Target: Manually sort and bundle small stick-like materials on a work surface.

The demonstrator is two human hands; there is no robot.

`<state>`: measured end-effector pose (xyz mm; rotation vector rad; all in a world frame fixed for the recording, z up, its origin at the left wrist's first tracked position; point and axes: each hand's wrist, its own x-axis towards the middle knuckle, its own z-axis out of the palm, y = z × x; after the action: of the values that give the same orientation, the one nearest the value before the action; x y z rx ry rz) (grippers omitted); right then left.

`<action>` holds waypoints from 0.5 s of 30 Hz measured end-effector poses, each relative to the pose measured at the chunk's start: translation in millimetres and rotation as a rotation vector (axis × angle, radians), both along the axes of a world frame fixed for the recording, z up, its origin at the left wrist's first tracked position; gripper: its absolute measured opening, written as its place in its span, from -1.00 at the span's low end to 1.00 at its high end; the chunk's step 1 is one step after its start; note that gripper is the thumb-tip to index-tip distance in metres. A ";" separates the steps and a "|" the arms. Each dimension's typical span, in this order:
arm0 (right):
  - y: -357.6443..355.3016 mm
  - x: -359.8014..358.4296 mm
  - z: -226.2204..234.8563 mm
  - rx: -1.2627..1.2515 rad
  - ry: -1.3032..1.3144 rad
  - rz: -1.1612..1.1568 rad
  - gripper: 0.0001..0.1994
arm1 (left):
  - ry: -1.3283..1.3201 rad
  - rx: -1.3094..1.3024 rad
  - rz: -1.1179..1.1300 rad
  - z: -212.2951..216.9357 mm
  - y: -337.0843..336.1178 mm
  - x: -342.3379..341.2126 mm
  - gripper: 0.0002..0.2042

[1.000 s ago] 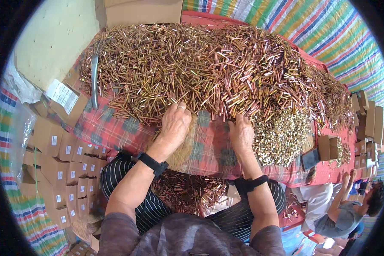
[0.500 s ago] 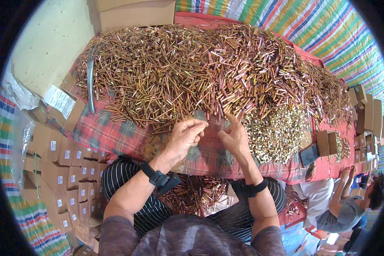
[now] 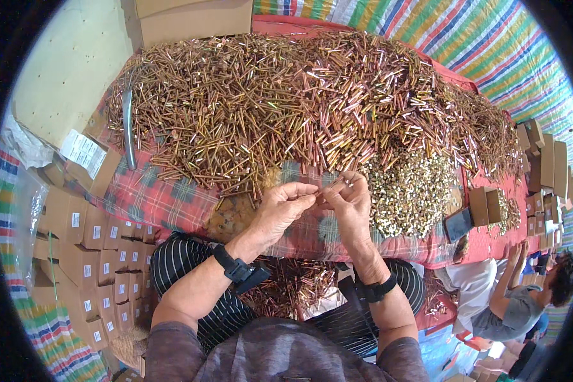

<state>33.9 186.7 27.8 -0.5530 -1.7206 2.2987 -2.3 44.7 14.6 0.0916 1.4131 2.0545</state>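
My left hand (image 3: 279,209) and my right hand (image 3: 351,209) meet above the near edge of the checked cloth. Thumb and finger of the left are pinched on what looks like a thin copper-coloured metal rod, mostly hidden by the fingertips. My right hand is curled at its other end, with small shiny metal pieces (image 3: 348,183) showing among its fingers. Just beyond lies a wide heap of copper and brass-coloured metal rods (image 3: 235,114). A pile of small gold-coloured metal pieces (image 3: 410,197) sits right beside my right hand; their exact kind is too small to tell.
A curved metal bar (image 3: 129,130) stands at the heap's left end. Stacked brown cartons (image 3: 92,248) fill the lower left. More rods (image 3: 286,286) lie between my legs. An open small box (image 3: 485,205) stands at right, and another person (image 3: 522,305) sits beyond it.
My hands have come together, the right fingers curling in from a more extended pose. The left has moved slightly right. The whole view has shifted a little.
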 end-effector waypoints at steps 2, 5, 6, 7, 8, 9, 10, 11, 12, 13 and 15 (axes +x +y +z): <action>-2.4 2.8 -2.6 0.017 -0.029 0.026 -0.61 | 0.000 0.019 0.022 -0.4 0.8 0.2 -0.80; -3.9 3.8 -6.0 -0.091 -0.022 0.013 -0.65 | 0.008 0.003 0.028 -5.0 0.8 -1.3 -0.85; -4.0 4.7 -8.2 -0.091 -0.022 0.011 -0.65 | -0.026 0.031 0.034 -6.6 -0.8 -2.7 -0.86; -4.1 6.0 -11.2 -0.097 -0.006 0.022 -0.70 | -0.060 0.059 0.040 -8.2 -1.2 -3.4 -0.87; -3.7 8.0 -13.5 -0.101 0.010 0.029 -0.75 | -0.061 0.061 0.035 -10.2 0.7 -3.5 -0.87; -5.8 10.3 -15.6 -0.098 0.010 0.024 -0.75 | -0.080 0.027 0.044 -12.2 2.8 -3.2 -0.87; -9.7 12.7 -17.8 -0.047 0.006 0.089 -0.83 | -0.100 -0.006 0.053 -13.2 4.7 -2.8 -0.86; -12.1 13.5 -19.8 0.000 0.001 0.161 -0.89 | -0.102 -0.007 0.054 -12.3 4.2 -1.8 -0.86; -9.9 14.1 -18.0 0.000 0.000 0.161 -0.89 | -0.111 -0.050 0.077 -9.6 3.1 -0.8 -0.86; -5.4 15.0 -13.3 0.196 -0.051 0.217 -0.89 | -0.121 -0.092 0.099 -8.8 2.1 -0.5 -0.86; 1.0 9.3 -12.7 0.396 -0.058 0.190 -0.81 | -0.137 -0.046 0.077 -12.0 -2.6 -3.3 -0.87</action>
<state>43.3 187.7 15.1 -0.3939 -2.2657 1.9842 -5.6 42.1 2.6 -0.1225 1.3975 2.0473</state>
